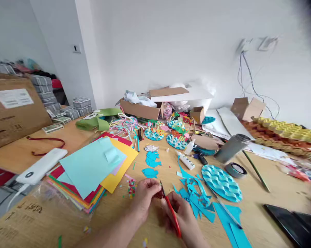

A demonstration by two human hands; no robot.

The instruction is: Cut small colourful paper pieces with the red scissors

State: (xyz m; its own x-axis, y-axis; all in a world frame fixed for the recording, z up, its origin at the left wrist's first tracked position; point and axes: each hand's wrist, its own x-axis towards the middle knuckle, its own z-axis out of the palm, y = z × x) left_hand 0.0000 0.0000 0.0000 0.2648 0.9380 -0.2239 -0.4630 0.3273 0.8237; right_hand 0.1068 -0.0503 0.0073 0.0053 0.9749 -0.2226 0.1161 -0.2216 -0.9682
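My right hand is closed round red-handled scissors, their blades pointing away from me. The thumb and fingers of my left hand pinch a small dark red piece beside the blades. Its material and outline are blurred and partly covered by my fingers. Just beyond my hands lie blue fish cut-outs, with a pale patterned fish above them. Blue paper scraps are heaped to the right of my right hand.
Coloured paper sheets are stacked at left, near a white power bank. Right of the scraps are a wavy blue disc, a tape roll and a grey metal cylinder. A glue bottle lies centrally; cardboard boxes stand behind.
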